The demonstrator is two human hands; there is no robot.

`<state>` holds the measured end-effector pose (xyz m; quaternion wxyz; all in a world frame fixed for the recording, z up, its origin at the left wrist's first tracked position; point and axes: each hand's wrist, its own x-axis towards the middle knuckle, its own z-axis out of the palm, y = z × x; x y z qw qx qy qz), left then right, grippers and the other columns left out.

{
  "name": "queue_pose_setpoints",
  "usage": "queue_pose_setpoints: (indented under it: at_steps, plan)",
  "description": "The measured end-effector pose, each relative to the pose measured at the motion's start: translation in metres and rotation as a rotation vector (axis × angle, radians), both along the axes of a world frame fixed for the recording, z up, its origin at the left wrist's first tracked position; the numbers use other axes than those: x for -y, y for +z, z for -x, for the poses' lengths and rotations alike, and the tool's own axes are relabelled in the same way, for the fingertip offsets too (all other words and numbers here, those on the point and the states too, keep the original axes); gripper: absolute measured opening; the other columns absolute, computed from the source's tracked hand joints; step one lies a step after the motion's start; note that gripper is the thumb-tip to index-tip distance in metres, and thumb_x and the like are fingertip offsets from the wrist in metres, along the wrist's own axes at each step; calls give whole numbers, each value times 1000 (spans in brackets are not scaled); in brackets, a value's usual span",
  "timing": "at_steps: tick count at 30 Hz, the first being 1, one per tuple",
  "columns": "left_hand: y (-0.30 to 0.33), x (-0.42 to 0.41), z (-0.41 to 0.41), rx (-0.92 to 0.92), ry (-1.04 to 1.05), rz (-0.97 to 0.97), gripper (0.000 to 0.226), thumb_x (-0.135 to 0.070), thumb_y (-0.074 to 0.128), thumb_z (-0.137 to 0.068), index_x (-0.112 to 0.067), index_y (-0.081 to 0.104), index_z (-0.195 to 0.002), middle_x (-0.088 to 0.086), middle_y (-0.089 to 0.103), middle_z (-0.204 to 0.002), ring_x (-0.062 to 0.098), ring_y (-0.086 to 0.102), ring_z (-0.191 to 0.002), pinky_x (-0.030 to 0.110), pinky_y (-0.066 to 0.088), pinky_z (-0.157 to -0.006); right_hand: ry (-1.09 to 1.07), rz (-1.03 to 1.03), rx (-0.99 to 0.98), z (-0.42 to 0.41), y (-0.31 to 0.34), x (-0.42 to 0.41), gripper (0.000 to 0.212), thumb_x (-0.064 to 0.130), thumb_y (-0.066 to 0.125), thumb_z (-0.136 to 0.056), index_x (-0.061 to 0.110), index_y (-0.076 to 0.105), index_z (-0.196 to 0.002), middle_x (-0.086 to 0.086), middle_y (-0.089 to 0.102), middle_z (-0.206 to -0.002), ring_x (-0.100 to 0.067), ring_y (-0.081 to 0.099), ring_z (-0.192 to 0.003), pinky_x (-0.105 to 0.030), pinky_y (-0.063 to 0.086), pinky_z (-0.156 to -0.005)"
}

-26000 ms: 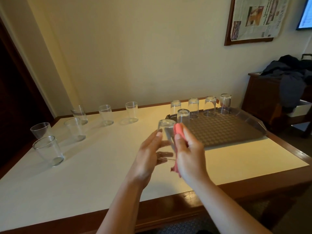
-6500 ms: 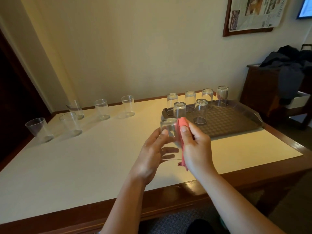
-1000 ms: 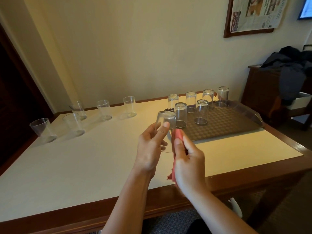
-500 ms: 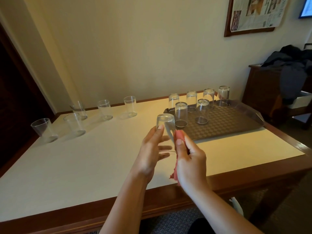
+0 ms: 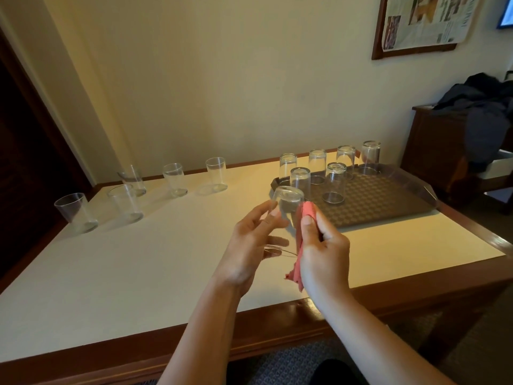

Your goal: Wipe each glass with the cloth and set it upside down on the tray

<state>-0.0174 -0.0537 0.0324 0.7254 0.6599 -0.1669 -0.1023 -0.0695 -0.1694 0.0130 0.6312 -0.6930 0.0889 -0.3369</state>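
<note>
My left hand [image 5: 249,245] holds a clear glass [image 5: 287,202] in the air above the table, base pointing up and away, fingers curled round its side. My right hand [image 5: 323,245] grips a red cloth [image 5: 302,234] and presses it against the glass's right side. A brown tray [image 5: 388,201] lies at the back right with several glasses upside down on it, the nearest one [image 5: 334,183] just beyond my hands. Several glasses stand upright on the left of the table, among them one at the far left [image 5: 75,212] and one near the wall [image 5: 216,173].
The white table top [image 5: 125,268] has a brown wooden edge [image 5: 277,323] close to me. A dark wooden cabinet [image 5: 449,151] with dark clothing on it stands to the right. A framed newspaper [image 5: 424,20] hangs on the wall.
The held glass has turned a little between my hands and the cloth has slid along its side. Compared with 26 s ago, one more glass stands on the tray and one fewer on the left.
</note>
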Motion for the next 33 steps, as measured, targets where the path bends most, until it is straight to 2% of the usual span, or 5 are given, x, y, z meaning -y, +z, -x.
queue_pose_setpoints:
  at_steps: [11,15,21,26,33]
  plan:
    - [-6,5,0,-34,-20,35,64,-47,76,-91,-35,52,-149,6,77,-114,29,68,-92,44,51,-85,-4,-56,-38,-4,4,1,35,32,48,-103,34,55,-137,7,70,-94,-23,67,-59,-44,57,-44]
    - [-6,9,-5,11,75,22,53,-64,67,-88,-44,63,-136,1,75,-109,25,65,-95,43,52,-86,46,77,46,15,-4,-15,33,23,50,-103,37,54,-132,10,57,-60,-10,44,-40,-23,41,-40]
    - [-6,6,3,-5,-78,-28,34,-54,64,-97,-51,62,-131,7,76,-115,25,69,-91,41,52,-87,-6,-27,-44,-3,6,10,33,30,49,-103,33,57,-135,6,71,-110,-8,69,-88,-26,59,-59]
    - [-2,9,1,70,91,-84,45,-65,64,-91,-41,64,-129,-5,72,-106,15,63,-89,29,49,-75,55,54,-10,13,-7,-12,33,27,50,-103,35,55,-134,9,65,-77,-5,50,-49,-20,43,-48]
    - [0,1,4,-36,-94,-77,22,-44,63,-101,-55,63,-120,0,75,-106,21,68,-85,37,52,-78,27,-126,-49,4,12,7,31,26,50,-103,37,52,-132,16,66,-86,-7,68,-63,-25,54,-44]
